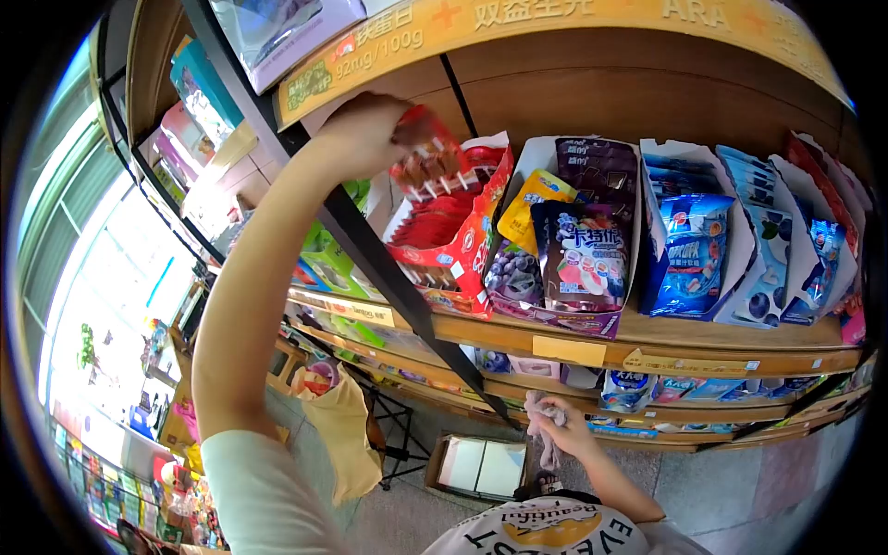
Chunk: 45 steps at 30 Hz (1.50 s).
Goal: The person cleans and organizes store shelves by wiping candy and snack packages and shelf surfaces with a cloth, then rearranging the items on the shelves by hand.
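Observation:
My left hand (365, 134) is raised to the upper shelf and grips a red snack packet (428, 157), slightly blurred, above a red box (472, 264) of similar red packets. Lower down, my right hand (566, 430) is closed around a crumpled greyish-pink cloth (544, 427) in front of the lower shelves. Right of the red box stands a purple box (592, 322) with dark pouches (587, 259) and a yellow pouch (536, 208).
Boxes of blue packets (689, 254) fill the shelf's right side. A black metal post (370, 250) slants beside my left arm. An open carton (479, 465), a black folding stand (400, 435) and a tan cloth (340, 435) are below. Windows are at the left.

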Each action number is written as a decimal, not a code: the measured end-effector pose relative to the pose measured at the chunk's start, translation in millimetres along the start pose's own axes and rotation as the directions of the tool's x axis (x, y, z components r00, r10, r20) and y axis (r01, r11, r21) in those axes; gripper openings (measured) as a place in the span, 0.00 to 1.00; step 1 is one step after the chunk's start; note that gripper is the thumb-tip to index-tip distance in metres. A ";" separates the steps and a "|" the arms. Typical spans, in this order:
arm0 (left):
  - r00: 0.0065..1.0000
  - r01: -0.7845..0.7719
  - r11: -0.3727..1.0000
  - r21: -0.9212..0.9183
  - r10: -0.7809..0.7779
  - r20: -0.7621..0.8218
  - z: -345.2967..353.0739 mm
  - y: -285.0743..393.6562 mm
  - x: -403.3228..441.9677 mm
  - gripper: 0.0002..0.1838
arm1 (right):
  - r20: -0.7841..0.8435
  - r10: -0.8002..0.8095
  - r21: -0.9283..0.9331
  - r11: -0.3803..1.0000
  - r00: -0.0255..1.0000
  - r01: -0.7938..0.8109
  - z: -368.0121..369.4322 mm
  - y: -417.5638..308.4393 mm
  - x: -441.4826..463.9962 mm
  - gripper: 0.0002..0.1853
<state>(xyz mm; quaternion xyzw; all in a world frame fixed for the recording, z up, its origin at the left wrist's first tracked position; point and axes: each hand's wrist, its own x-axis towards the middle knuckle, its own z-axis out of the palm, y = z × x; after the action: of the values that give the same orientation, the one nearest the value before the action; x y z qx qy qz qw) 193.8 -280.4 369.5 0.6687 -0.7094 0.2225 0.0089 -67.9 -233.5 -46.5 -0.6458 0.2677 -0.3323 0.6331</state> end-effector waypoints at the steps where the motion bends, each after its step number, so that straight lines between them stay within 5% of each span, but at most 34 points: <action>1: 1.000 0.005 1.000 -0.003 -0.005 0.005 6.2 -1.7 7.8 0.15 | 0.005 0.006 0.000 1.000 1.000 -0.006 1.5 -0.7 0.5 0.13; 7: 1.000 -0.018 0.985 0.172 0.014 0.019 23.7 -10.4 29.3 0.20 | 0.084 0.007 -0.029 1.000 0.996 -0.005 2.7 5.9 5.3 0.15; 9: 0.998 -0.031 0.999 -0.021 0.032 0.055 13.4 -17.8 22.8 0.20 | 0.066 -0.027 -0.018 0.999 0.997 0.028 1.7 10.2 5.4 0.14; 10: 0.977 0.030 0.983 -0.181 0.009 0.212 -6.9 -8.2 18.2 0.20 | 0.053 -0.060 -0.006 0.998 0.997 0.060 1.8 12.2 5.1 0.13; 13: 0.892 0.185 0.975 -0.123 -0.114 0.438 -22.0 0.0 2.9 0.19 | 0.047 0.008 0.006 1.000 0.999 -0.008 -0.7 17.9 7.1 0.14; 14: 0.956 0.017 1.000 -0.015 -0.012 0.292 -21.1 6.8 -6.8 0.17 | 0.058 0.018 0.039 0.999 0.998 -0.020 -1.2 11.5 8.4 0.14; 19: 0.974 0.124 0.992 0.033 -0.128 0.188 -8.1 15.7 -14.1 0.15 | 0.050 -0.040 -0.069 0.997 0.998 0.044 1.4 3.8 14.5 0.15; 21: 0.990 -0.113 0.986 0.120 0.122 -0.069 3.9 10.6 -13.0 0.15 | 0.089 -0.013 -0.019 1.000 0.996 0.015 4.5 3.1 15.2 0.15; 25: 0.933 -0.020 0.998 -0.058 0.039 0.359 -12.1 10.1 -10.4 0.15 | 0.079 -0.124 -0.054 0.990 0.989 0.129 9.2 11.6 17.5 0.14; 27: 0.937 0.054 0.999 -0.005 -0.049 0.346 -9.9 12.3 -13.6 0.15 | 0.099 -0.093 -0.040 0.994 0.991 0.098 9.7 8.0 18.1 0.14; 29: 0.996 -0.083 0.968 0.236 0.069 0.064 -4.7 11.9 -16.4 0.15 | 0.139 0.007 0.044 0.999 0.990 -0.013 8.2 -7.6 17.1 0.15; 31: 0.995 -0.037 0.977 0.208 0.016 0.102 -3.1 19.0 -12.2 0.14 | 0.118 0.023 0.017 1.000 0.993 -0.025 6.9 -7.6 16.0 0.15; 33: 0.964 -0.060 0.959 -0.278 0.128 0.233 0.8 16.3 -8.1 0.13 | 0.111 -0.006 -0.004 1.000 0.994 0.006 6.4 0.0 16.3 0.15; 35: 0.981 -0.092 0.963 -0.253 0.131 0.143 6.9 15.1 -11.0 0.12 | 0.106 -0.041 -0.023 0.999 0.993 0.043 8.1 8.7 18.5 0.15; 37: 0.981 -0.146 0.955 -0.257 0.106 -0.163 14.7 16.0 -13.2 0.10 | 0.112 -0.079 -0.038 0.996 0.991 0.084 9.3 14.4 18.4 0.15; 39: 0.986 -0.057 0.984 -0.167 0.029 -0.163 28.1 20.0 -16.6 0.10 | 0.125 -0.042 -0.020 0.999 0.991 0.044 10.7 12.1 18.4 0.15; 41: 0.937 0.002 0.993 -0.119 -0.044 -0.348 50.6 23.3 -16.2 0.09 | 0.134 0.000 -0.001 1.000 0.991 0.000 13.2 7.2 17.3 0.15; 43: 0.945 0.071 0.985 -0.156 -0.117 -0.307 50.5 27.6 -17.5 0.11 | 0.162 0.029 0.021 0.999 0.986 -0.033 14.0 1.3 17.7 0.16; 45: 0.983 -0.066 0.963 -0.260 0.018 -0.183 48.6 14.8 -18.3 0.14 | 0.139 0.009 0.011 1.000 0.990 -0.010 13.9 3.2 15.8 0.16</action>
<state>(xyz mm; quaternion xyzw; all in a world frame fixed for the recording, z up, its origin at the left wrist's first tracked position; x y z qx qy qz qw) 195.5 -278.9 315.5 0.6236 -0.7430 0.1851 0.1574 -46.9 -236.9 -48.0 -0.6624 0.2243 -0.2852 0.6554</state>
